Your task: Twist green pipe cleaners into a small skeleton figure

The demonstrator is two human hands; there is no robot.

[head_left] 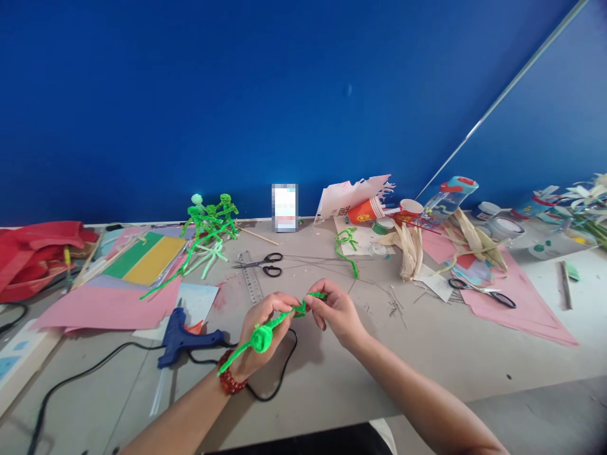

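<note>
My left hand (263, 330) is closed round a green pipe-cleaner piece (262, 338) with a coiled ball in its middle; a red bead bracelet (229, 378) sits on that wrist. My right hand (336, 308) pinches the twisted upper end of the same piece. Both hands hover just above the grey table (332, 379), near its front middle. A black cable (279, 379) loops beneath them.
A blue glue gun (183, 336) lies left of my hands, with coloured paper sheets (137, 268) beyond it. Finished green pipe-cleaner figures (211, 218), black scissors (266, 264) and a ruler (250, 278) sit behind. Paper cups (367, 210), husks (410, 249), pink paper (516, 297) and second scissors (481, 292) crowd the right.
</note>
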